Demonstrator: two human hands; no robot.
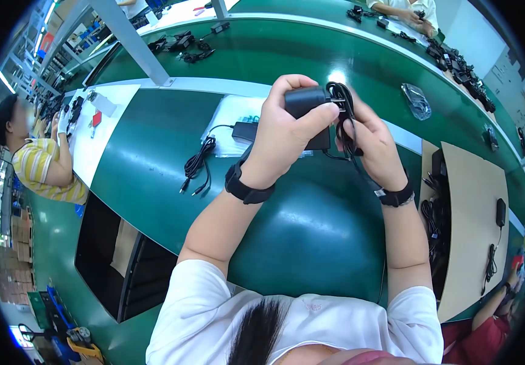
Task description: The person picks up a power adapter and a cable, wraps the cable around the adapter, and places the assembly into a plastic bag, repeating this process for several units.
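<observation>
My left hand is closed around a black power adapter, its thumb lying across the front near the metal plug prongs. Looped black cable is gripped in my right hand, right beside the adapter. Both hands are raised above the green table and nearly meet. Behind my left wrist, another black adapter lies on clear plastic bags. Its bundled cord rests on the tabletop to the left. Part of the dark block under my left hand is hidden by my fingers.
An open cardboard box with black adapters and cables stands at my right. Dark bins sit below the table's left edge. A grey post rises at the far side. Co-workers work at left, far right and lower right.
</observation>
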